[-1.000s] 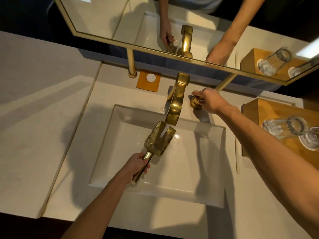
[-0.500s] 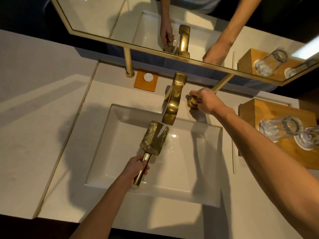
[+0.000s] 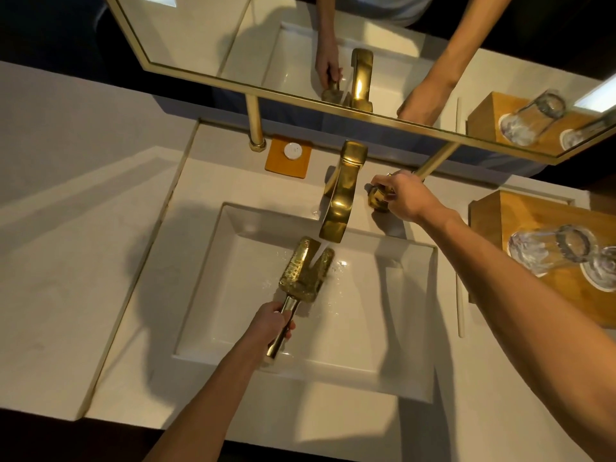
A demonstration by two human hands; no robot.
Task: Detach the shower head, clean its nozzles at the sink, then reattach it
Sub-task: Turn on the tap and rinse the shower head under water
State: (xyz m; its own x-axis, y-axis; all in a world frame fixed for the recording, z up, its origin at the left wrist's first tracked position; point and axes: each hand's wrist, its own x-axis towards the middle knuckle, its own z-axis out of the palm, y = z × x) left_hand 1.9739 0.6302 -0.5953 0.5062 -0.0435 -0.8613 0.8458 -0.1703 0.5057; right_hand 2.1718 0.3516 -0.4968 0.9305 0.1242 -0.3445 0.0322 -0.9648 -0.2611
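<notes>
The gold shower head (image 3: 301, 275) is held over the white rectangular sink (image 3: 393, 335), its flat nozzle face turned up. My left hand (image 3: 271, 323) grips its handle from below. A stream of water falls from the gold faucet (image 3: 343, 195) onto the middle of the nozzle face and splashes off. My right hand (image 3: 401, 195) is closed around the gold faucet handle (image 3: 376, 199) to the right of the spout.
A wooden tray (image 3: 520, 221) with upturned glasses (image 3: 546, 250) stands at the right. An orange coaster (image 3: 289, 156) with a white disc lies behind the sink. A gold-framed mirror (image 3: 300, 95) hangs above on gold posts. Pale counter stretches left.
The shower head has stayed under the running stream, shifting slightly with my left hand. My right hand has kept its grip on the faucet handle.
</notes>
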